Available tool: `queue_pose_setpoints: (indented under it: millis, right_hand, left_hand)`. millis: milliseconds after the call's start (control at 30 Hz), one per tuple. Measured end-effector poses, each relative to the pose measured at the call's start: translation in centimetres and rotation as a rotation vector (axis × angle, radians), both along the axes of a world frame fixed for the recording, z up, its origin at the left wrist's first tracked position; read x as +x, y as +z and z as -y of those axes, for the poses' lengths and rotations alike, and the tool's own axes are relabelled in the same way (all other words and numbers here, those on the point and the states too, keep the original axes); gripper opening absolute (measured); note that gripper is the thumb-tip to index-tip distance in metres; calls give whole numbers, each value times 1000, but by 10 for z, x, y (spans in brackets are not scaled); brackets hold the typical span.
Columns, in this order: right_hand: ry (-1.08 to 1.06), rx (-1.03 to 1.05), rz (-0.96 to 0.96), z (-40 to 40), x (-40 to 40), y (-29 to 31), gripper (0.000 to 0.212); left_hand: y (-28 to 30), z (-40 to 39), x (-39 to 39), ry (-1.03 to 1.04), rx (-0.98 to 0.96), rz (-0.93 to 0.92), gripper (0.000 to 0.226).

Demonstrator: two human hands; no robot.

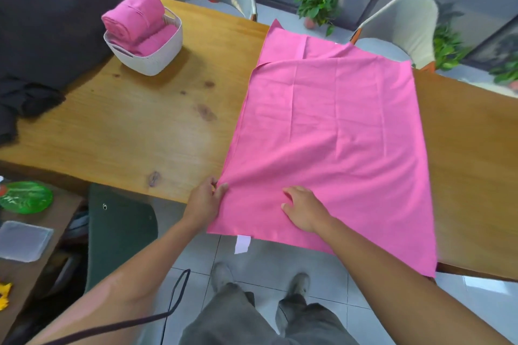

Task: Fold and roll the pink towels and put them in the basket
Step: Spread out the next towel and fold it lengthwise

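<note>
**What the person wears**

Both forearms are bare, with no sleeves in sight; the left hand (206, 202) and right hand (304, 211) wear no gloves. Loose grey trousers (252, 319) fall over grey shoes (222, 274). A thin dark cord (179, 293) loops beside the left arm.

The large flat cloth towel (330, 131) is bright pink, with a pale white tag (242, 244) at its near edge. The rolled towels (134, 18) are the same pink, sitting in a white perforated plastic basket (151, 56). The wooden worktop (134, 120) is honey-brown with dark knots. The round plate (25, 197) is green. The potted plant's leaves (318, 1) are green.
</note>
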State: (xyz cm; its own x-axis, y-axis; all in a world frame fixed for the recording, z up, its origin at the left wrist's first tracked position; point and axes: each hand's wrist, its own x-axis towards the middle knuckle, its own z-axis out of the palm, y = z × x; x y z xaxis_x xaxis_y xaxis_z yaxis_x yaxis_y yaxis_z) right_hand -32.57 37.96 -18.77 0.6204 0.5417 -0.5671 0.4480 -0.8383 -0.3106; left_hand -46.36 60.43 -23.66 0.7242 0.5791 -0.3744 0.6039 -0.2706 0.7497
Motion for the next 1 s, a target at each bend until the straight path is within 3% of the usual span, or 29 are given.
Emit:
queue_pose_setpoints:
  millis: [133, 433, 600, 733, 1000]
  right_hand:
    - [20, -44, 2, 1, -8, -7, 55]
    - [15, -122, 5, 25, -7, -11, 62]
    - [-27, -145, 0, 47, -2, -9, 64]
    - [-58, -153, 22, 64, 2, -6, 66]
    - [-114, -127, 26, 80, 13, 0, 65]
  left_hand:
    - [-10, -15, -7, -42, 81, -91, 31]
    - [-6, -17, -2, 41, 142, 5, 19]
    - [-2, -8, 0, 80, 245, -98, 12]
    - [5, 1, 7, -7, 373, -79, 16]
    - [20, 5, 41, -140, 407, -84, 25]
